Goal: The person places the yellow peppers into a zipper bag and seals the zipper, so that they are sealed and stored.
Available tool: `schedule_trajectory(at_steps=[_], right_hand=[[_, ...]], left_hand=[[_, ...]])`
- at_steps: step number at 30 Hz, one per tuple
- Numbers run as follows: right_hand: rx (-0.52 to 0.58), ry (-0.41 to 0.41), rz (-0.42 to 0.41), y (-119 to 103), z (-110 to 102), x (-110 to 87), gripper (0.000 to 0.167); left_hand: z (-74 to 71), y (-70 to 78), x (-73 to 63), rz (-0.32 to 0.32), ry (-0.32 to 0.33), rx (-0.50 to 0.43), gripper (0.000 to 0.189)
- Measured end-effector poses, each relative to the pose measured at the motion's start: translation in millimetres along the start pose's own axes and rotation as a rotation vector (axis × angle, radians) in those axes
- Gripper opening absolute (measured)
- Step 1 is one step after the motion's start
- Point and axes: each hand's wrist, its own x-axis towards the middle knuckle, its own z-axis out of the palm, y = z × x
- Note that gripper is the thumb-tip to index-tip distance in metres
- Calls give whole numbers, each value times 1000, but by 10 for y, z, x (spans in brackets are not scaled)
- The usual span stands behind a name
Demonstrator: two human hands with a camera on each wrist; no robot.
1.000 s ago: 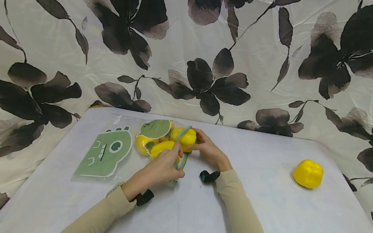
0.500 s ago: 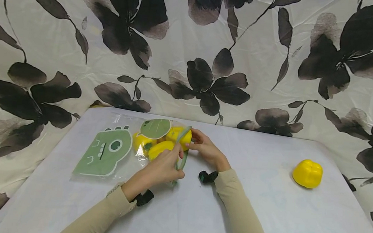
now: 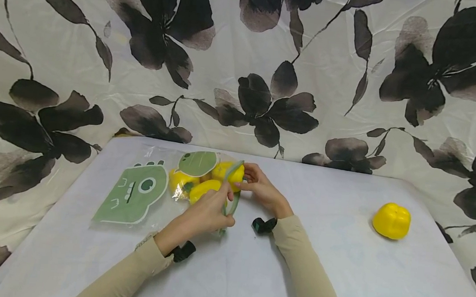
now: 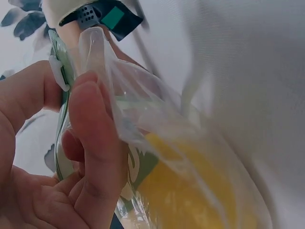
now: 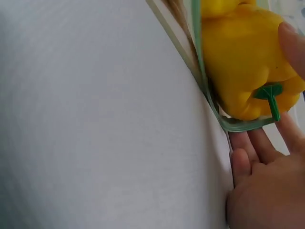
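A clear plastic zip bag point(image 3: 144, 201) with green cartoon prints lies on the table, several yellow things inside it. My left hand point(image 3: 206, 214) pinches the bag's green-edged mouth and holds it apart, as the left wrist view point(image 4: 71, 143) shows around my left hand. At that mouth, a yellow bell pepper point(image 5: 245, 57) with a green stem sits mostly inside the rim. My right hand point(image 3: 266, 191) holds this pepper by its stem end, thumb on its side and fingers by the green rim below. Part of the pepper is hidden behind the rim.
Another yellow bell pepper point(image 3: 391, 221) stands alone on the right of the white-covered table point(image 3: 318, 250). Behind the table hangs a flower-patterned cloth point(image 3: 348, 59). Each wrist carries a small black camera point(image 3: 264, 226).
The bell pepper at the bag's mouth has moved slightly left, deeper into the bag, and my right hand's fingers followed it a little. My left hand has stayed put on the rim.
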Motion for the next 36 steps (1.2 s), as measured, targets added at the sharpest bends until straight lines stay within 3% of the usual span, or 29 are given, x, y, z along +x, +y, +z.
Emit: schedule_trajectory(at_steps=[8, 16, 28, 36], right_hand=[[-149, 50, -3, -3, 46, 39, 59], [-38, 22, 9, -5, -7, -4, 55], [-164, 121, 22, -29, 100, 42, 46], [-170, 165, 22, -45, 146, 64, 43]], left_hand=[[0, 9, 6, 0, 1, 16, 43], [0, 18, 9, -28, 0, 4, 44], [3, 17, 6, -18, -10, 8, 44], [16, 19, 13, -14, -2, 10, 46]])
